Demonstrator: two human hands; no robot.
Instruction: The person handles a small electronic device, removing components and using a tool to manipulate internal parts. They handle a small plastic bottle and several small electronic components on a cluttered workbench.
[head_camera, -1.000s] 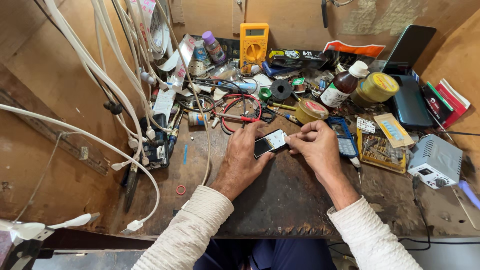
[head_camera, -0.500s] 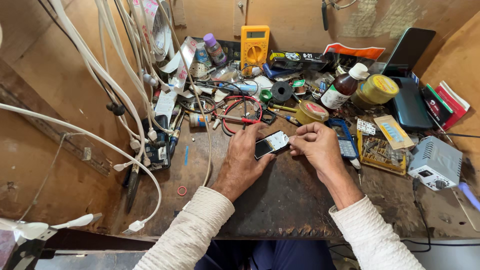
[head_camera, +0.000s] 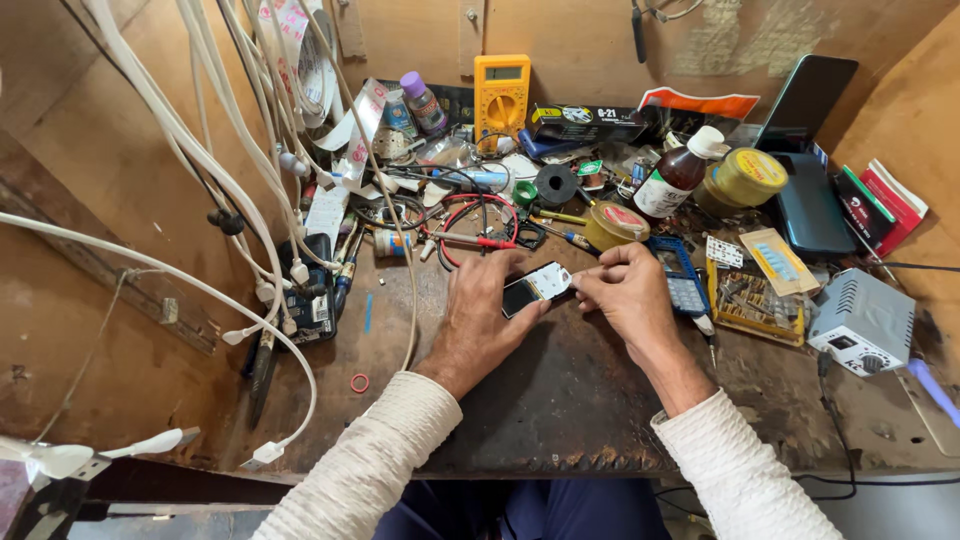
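Observation:
A small mobile phone (head_camera: 535, 288) with a dark screen and pale casing lies tilted between both hands over the dark wooden workbench (head_camera: 560, 400). My left hand (head_camera: 483, 318) holds its lower end with thumb and fingers. My right hand (head_camera: 628, 292) pinches the phone's upper right edge with its fingertips. Both forearms wear cream knitted sleeves.
A yellow multimeter (head_camera: 502, 88) leans at the back. A brown bottle (head_camera: 678, 174), yellow-lidded jar (head_camera: 745, 178), blue keypad phone (head_camera: 678, 277), component box (head_camera: 756, 302) and grey power unit (head_camera: 862, 322) crowd the right. White cables (head_camera: 215, 175) hang at left over a circuit board (head_camera: 305, 295).
Both hands stay on the phone, which has shifted only slightly. The view has barely moved.

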